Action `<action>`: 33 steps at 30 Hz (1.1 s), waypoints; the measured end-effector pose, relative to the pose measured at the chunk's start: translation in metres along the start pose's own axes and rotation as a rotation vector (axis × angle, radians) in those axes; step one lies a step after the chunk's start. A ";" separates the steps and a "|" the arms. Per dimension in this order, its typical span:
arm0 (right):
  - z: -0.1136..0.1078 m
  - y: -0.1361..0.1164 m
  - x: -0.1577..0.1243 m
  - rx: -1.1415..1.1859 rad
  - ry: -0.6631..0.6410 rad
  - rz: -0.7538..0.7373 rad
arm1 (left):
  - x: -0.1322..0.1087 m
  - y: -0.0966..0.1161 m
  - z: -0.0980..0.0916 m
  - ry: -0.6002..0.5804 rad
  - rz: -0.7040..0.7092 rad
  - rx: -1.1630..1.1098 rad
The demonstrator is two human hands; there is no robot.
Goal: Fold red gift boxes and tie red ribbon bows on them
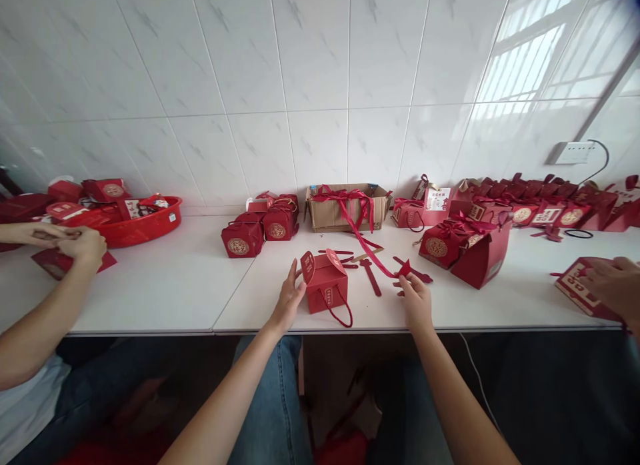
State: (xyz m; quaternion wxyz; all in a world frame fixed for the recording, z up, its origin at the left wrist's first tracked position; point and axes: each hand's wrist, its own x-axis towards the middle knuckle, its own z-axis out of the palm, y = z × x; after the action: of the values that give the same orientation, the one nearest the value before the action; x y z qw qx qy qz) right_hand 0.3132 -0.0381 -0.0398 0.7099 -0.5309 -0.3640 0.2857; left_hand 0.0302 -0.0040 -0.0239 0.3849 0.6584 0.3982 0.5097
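A small red gift box [327,288] with rounded top flaps and a red rope handle hanging down its front stands near the table's front edge. My left hand [287,298] is beside it, fingers stretched out against its left side. Between the fingertips of my right hand [416,300], to the right of the box, is the end of a red ribbon [369,246]. The ribbon runs back to a cardboard box [325,215] draped with more ribbon. Flat dark-red strips [371,278] lie between my two hands.
Finished red boxes stand left [243,237] and right [467,248], with a long row [560,212] along the wall. A co-worker's hands [83,245] work near a red plastic basin [145,232]. Another person's hand [613,285] touches a box at right.
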 end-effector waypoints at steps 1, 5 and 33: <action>0.000 0.000 -0.001 -0.004 -0.003 0.003 | -0.001 0.001 0.000 -0.007 -0.007 0.008; -0.002 -0.001 -0.003 -0.015 -0.016 0.010 | -0.005 0.006 -0.004 -0.018 -0.049 -0.002; 0.084 -0.185 0.079 -0.838 -1.232 -0.438 | 0.048 0.106 0.002 -0.036 -0.038 0.396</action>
State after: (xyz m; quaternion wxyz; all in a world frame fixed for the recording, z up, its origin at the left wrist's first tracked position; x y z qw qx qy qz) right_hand 0.2933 0.0197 0.1688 0.1597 -0.4165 -0.8673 0.2209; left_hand 0.0542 -0.0014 0.0901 0.2643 0.7227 0.4960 0.4023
